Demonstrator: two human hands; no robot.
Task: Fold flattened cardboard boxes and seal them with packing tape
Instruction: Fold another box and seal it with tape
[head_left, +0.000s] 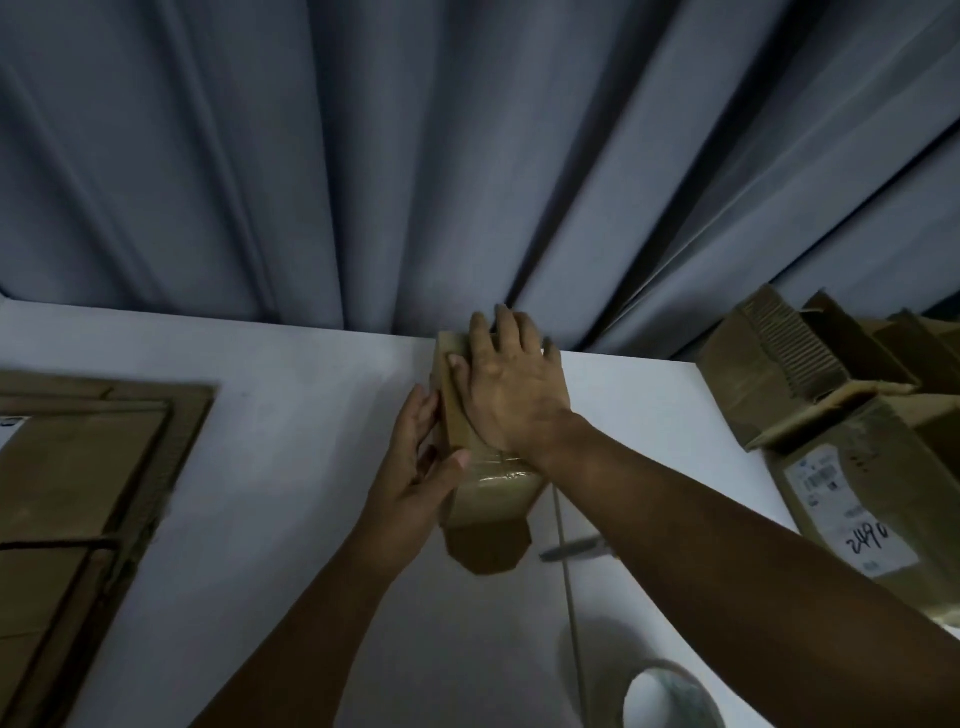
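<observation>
Cardboard box (451, 410), the small one, sits dead centre of the frame on your white table (291, 467), right up at the far edge where the blue-grey curtain (467, 156) hangs. Your right hand (511, 389) lies flat on top of it, fingers straight and spread, palm pressing down, not gripping anything. Your left hand (415, 478) is up against the box's left side with the fingers straight too, thumb resting over the near top edge, so it's bracing rather than grabbing. Clear packing tape (493, 491) shines across the near end of the box, and a brown flap (488, 540) sticks out below it toward you.

Lower right of the frame, your tape roll (670, 696) is partly cut off by the edge. A thin grey tool (571, 550) lies just right of the box, half under your right forearm; can't tell what it is. Flattened cardboard (78, 467) is stacked at the left edge, and a pile of used boxes (831, 415) sits at the right, one with a white label (852, 519) with handwritten numbers.
</observation>
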